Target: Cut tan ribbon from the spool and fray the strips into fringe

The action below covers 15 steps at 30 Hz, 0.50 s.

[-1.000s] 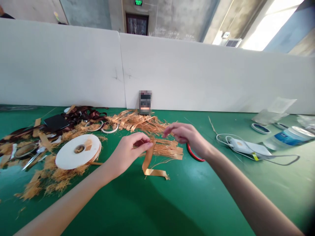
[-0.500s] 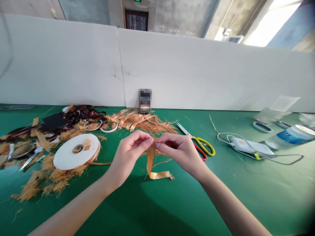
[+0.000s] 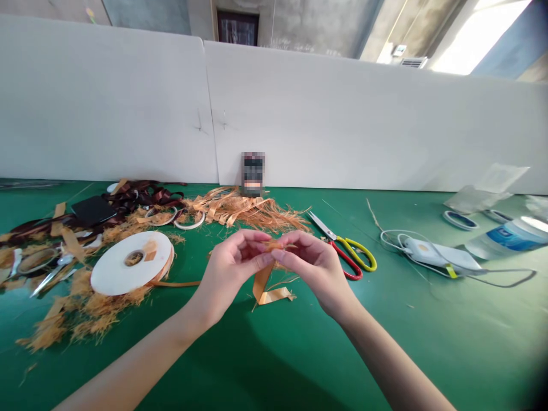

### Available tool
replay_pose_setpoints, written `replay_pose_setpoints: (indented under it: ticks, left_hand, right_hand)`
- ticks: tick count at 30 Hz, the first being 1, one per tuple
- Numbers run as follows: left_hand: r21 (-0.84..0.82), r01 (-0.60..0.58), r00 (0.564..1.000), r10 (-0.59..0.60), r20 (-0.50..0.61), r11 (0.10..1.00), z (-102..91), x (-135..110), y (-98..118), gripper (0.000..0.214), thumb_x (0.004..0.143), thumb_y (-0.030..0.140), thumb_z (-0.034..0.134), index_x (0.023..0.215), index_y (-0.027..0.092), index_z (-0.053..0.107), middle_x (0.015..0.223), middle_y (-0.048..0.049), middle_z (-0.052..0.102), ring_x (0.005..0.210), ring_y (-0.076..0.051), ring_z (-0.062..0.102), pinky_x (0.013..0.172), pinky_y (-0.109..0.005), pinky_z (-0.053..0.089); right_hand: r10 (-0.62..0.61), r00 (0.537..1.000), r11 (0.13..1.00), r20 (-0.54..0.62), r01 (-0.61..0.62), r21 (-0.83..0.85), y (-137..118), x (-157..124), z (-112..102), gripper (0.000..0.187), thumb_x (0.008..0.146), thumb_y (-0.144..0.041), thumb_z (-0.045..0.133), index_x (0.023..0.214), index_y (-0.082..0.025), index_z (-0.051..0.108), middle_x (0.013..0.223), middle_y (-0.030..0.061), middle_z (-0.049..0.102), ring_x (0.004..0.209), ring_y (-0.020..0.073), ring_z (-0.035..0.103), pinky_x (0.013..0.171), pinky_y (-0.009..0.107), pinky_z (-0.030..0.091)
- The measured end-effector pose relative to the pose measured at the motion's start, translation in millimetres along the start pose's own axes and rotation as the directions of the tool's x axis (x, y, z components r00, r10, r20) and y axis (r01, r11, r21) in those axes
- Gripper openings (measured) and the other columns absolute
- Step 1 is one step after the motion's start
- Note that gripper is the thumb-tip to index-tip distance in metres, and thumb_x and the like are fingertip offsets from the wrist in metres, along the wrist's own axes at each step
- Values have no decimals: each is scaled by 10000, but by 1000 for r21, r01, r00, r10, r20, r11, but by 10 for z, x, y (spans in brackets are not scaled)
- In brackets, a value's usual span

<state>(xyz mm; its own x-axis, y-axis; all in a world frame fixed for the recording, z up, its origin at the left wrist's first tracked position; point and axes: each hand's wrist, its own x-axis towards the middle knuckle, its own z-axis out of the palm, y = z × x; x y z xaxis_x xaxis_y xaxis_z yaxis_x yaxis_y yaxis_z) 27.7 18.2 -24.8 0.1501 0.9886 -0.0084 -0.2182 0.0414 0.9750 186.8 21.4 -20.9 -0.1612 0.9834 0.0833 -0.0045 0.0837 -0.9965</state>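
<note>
In the middle of the frame the left hand [image 3: 231, 268] and the right hand [image 3: 314, 268] met fingertip to fingertip. Each pinched the upper end of a short orange ribbon strip [image 3: 262, 285], with loose threads showing between the thumbs. The strip hung down, its lower end curled on the green counter [image 3: 299, 354] just below the hands. The work looked like teasing threads out of the ribbon's end. It would go best with the left pinch firm and close to the fray while the right drew only a few threads at a time along the strip's length, so the weave did not bunch. A ribbon spool [image 3: 131, 264] lay left of centre, and scissors [image 3: 346, 251] lay just right of the hands, untouched.
</note>
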Motion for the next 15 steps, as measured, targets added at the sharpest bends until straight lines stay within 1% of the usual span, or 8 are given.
replay_pose_setpoints:
  ticks: [3,6,9,10,12,14,15]
  left_hand:
    - [-11,34,999,-34,8,999,13,-3,0,189,695,226,800,837,212,676,738,43,685,723,-83,630,682,-164,493]
    - [7,59,998,-59,0,998,2,9,-2,174,693,216,798,820,209,679,691,51,684,694,-75,631,683,-159,491]
    - [34,66,998,-65,-9,997,-21,31,-3,173,689,222,800,819,206,687,681,50,678,684,-72,624,675,-156,484]
    - [43,65,998,-65,-15,997,-30,36,-2,173,685,218,801,817,206,689,679,51,671,680,-71,620,669,-155,482]
    - [61,63,998,-61,-30,996,-50,40,2,170,679,205,800,812,207,694,678,53,655,671,-69,609,655,-156,477]
    - [72,65,997,-62,-43,995,-69,35,2,170,676,193,796,813,211,696,676,55,640,664,-68,600,651,-160,475]
    - [71,69,997,-65,-48,995,-75,32,0,170,679,191,793,815,213,695,678,56,635,666,-69,599,655,-162,476]
  right_hand:
    - [-9,999,999,46,11,-37,-19,20,-8,154,759,-322,701,801,-182,654,748,8,640,673,130,562,620,273,448]
    - [-67,995,981,69,79,-178,-61,49,-36,127,791,-271,661,733,-159,675,745,23,644,696,136,559,628,276,430]
    - [-116,991,942,69,132,-308,-112,86,-80,120,797,-234,643,712,-167,694,715,13,645,656,126,541,589,270,407]
    - [-140,989,930,41,145,-338,-128,100,-102,119,794,-223,641,703,-172,698,706,9,650,651,124,542,589,269,408]
    - [-200,975,920,-97,153,-361,-159,132,-154,113,790,-220,639,713,-179,710,725,14,683,672,128,569,622,272,432]
    - [-225,937,934,-265,131,-331,-184,163,-209,100,782,-240,647,744,-183,720,776,25,719,693,131,600,653,276,455]
    - [-215,924,945,-315,116,-306,-193,173,-230,102,776,-256,653,756,-184,722,793,30,728,694,132,607,655,276,460]
